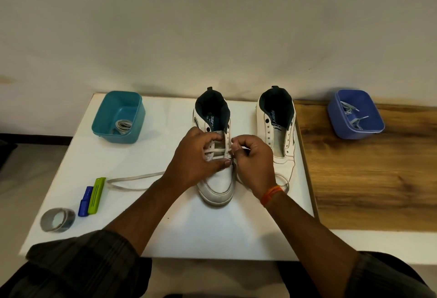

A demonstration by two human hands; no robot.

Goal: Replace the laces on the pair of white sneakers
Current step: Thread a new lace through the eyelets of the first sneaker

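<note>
Two white sneakers stand toes toward me on a white board [165,231]. The left sneaker [216,186] has a white lace [132,179] through its lower eyelets, and one long end trails left across the board. My left hand [196,155] grips the sneaker's left side, thumb lying across its front. My right hand [253,155] pinches the lace end at the right eyelet row. The right sneaker [279,136] stands beside it with no lace in its eyelets. Another loop of lace lies by my right wrist.
A teal tub [118,117] at the back left holds a folded lace. A blue tub [354,114] on the wooden tabletop [366,179] at the right holds loose laces. A tape roll [57,220], a blue tool [84,201] and a green tool [97,196] lie front left.
</note>
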